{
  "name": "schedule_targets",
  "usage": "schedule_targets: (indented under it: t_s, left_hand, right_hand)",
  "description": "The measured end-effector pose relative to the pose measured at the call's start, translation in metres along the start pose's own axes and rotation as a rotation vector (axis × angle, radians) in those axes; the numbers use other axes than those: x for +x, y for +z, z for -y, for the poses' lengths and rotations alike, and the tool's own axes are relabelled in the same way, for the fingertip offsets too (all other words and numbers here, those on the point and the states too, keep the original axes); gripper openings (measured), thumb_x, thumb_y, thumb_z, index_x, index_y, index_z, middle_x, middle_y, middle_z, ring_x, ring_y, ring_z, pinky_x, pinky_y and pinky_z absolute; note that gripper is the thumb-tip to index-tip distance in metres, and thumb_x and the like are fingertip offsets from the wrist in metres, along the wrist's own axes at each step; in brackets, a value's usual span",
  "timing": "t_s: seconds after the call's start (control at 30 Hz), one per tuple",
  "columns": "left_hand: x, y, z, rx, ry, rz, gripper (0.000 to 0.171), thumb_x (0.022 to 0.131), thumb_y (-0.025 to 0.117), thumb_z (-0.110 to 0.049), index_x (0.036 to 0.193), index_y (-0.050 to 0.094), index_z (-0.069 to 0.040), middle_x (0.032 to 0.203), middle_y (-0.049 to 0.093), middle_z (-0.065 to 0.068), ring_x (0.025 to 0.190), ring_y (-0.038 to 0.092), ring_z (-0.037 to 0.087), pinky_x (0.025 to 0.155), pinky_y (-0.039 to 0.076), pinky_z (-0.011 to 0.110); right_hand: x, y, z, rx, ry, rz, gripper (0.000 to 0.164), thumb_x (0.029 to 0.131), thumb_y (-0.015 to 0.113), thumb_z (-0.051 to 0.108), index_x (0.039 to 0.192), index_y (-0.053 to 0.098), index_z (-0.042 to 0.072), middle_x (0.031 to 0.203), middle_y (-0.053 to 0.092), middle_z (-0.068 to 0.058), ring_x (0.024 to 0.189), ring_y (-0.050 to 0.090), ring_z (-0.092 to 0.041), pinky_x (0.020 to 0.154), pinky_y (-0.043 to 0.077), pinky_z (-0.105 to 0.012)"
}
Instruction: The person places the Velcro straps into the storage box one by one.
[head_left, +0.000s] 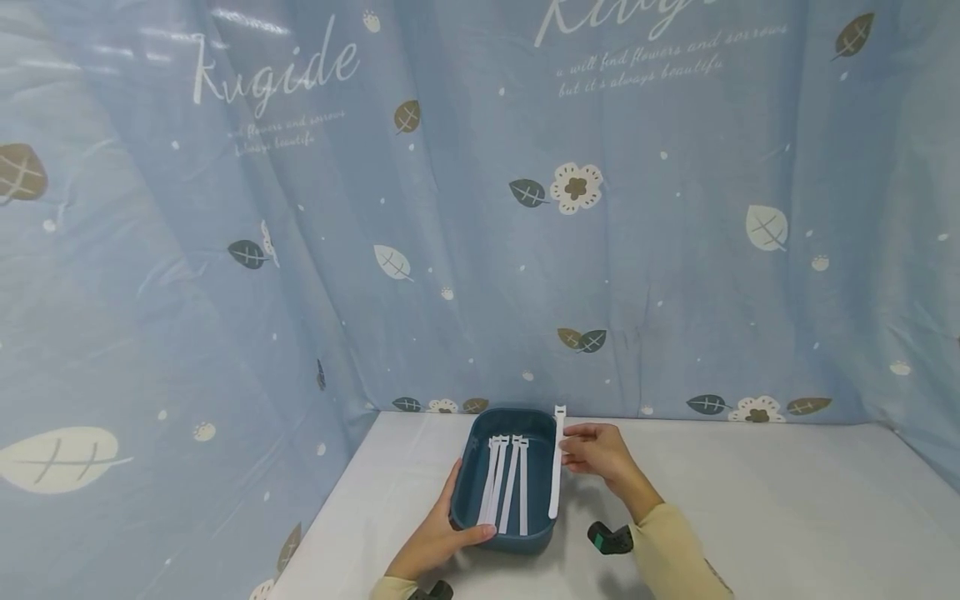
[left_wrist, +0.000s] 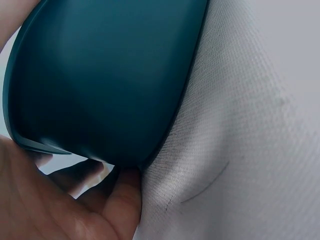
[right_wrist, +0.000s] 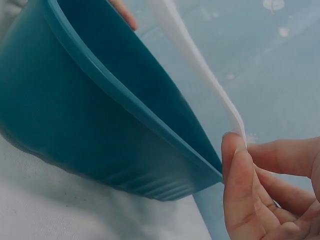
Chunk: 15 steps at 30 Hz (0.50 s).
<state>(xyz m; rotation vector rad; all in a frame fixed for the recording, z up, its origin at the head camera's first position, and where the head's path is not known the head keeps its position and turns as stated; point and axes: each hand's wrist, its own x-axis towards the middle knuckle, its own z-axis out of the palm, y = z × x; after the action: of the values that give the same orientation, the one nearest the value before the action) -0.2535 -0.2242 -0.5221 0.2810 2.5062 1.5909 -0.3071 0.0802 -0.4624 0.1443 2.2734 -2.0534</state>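
A dark teal plastic bin (head_left: 525,545) stands on the white table, with several white cable straps (head_left: 523,492) lying lengthwise in it, their slotted heads toward the far end. My left hand (head_left: 441,532) grips the bin's near left corner, thumb over the front rim and fingers along the outer left side. Between thumb and fingertips, my right hand (head_left: 598,454) pinches another white cable strap (head_left: 556,483), held upright along the bin's right rim with its slotted head up. In the right wrist view this strap (right_wrist: 200,60) bends slightly above the fingertips.
White cloth covers the table (head_left: 750,500). A blue printed curtain (head_left: 480,333) hangs behind and at the left. A black wrist device (head_left: 610,538) is by the right sleeve, and another (head_left: 432,592) is at the left wrist.
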Motion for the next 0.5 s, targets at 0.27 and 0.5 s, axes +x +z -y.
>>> schedule_targets:
  t_s: [0.27,0.5]
  left_hand:
    - [-0.0013,0.0011,-0.0026,-0.009,0.004,-0.005,0.126,0.080,0.088,-0.043,0.168,0.000,-0.025,0.175,0.013,0.014,0.158,0.020,0.048,0.118,0.022,0.077]
    - [-0.0008,0.0015,-0.0014,-0.006,-0.008,-0.008,0.127,0.079,0.088,-0.046,0.168,0.000,-0.026,0.175,0.013,0.014,0.157,0.022,0.048,0.117,0.023,0.078]
  right_hand:
    - [0.0020,0.0041,0.0016,0.006,-0.004,0.009,0.033,0.092,0.072,0.005,0.121,0.066,-0.010,0.087,0.073,-0.012,0.067,0.072,-0.015,0.061,0.062,-0.027]
    - [0.0069,0.0080,0.0033,-0.003,0.000,0.013,0.031,0.093,0.071,0.003,0.120,0.066,-0.010,0.085,0.073,-0.012,0.065,0.071,-0.014,0.060,0.061,-0.027]
